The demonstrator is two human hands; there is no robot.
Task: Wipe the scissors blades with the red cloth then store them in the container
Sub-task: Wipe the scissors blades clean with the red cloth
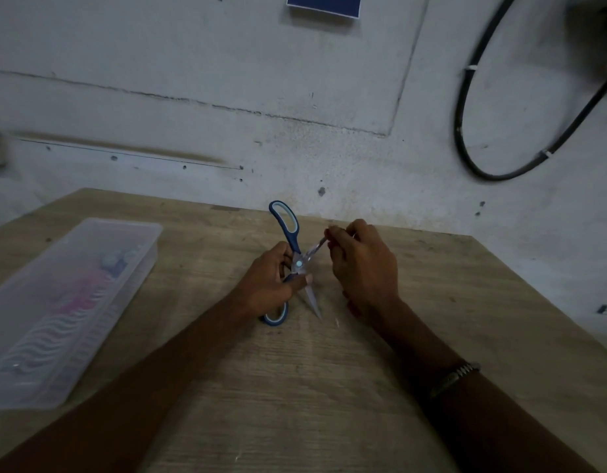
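A pair of scissors with blue and grey handles lies spread wide in an X over the middle of the wooden table. My left hand grips it near the pivot and the lower handle. My right hand pinches the upper blade near its tip. Only small red bits of the cloth show at its fingertips; the rest is hidden in the hand. The lower blade points toward me, bare. The clear plastic container sits at the table's left.
The container holds pink and white items. The table's far edge meets a scuffed white wall just behind the scissors. A black cable loops on the wall at the upper right. A metal bracelet is on my right wrist.
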